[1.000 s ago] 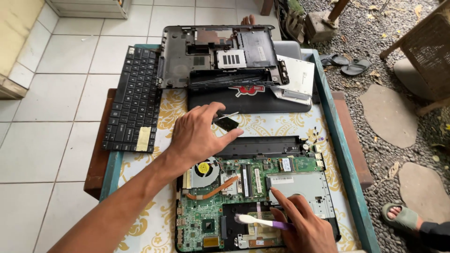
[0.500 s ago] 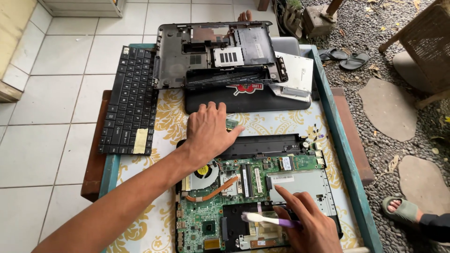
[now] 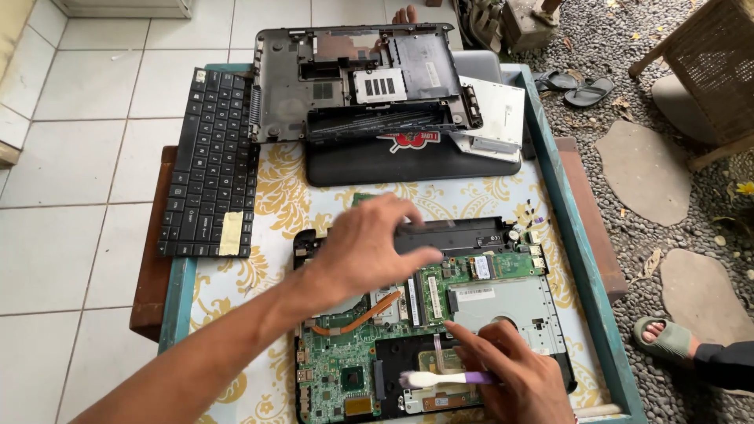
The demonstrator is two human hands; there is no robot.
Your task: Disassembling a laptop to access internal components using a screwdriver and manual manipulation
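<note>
Beside the open laptop board [image 3: 408,345] you see a tan tape label [image 3: 230,233] on the detached keyboard; beyond it, a red-and-white sticker [image 3: 407,141] and, probably, a pale label [image 3: 432,74].

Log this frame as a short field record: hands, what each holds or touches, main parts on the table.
left hand: palm down over the green motherboard, fingers spread, holding nothing visible
right hand: grips a small brush, purple handle, white bristles on the board
keyboard: detached, lying at the table's left edge
bottom case: dark grey shell, far side of table
silver drive: mounted on the board's right part
table: teal rim, yellow floral cloth
other person: sandalled foot on the gravel at right
</note>
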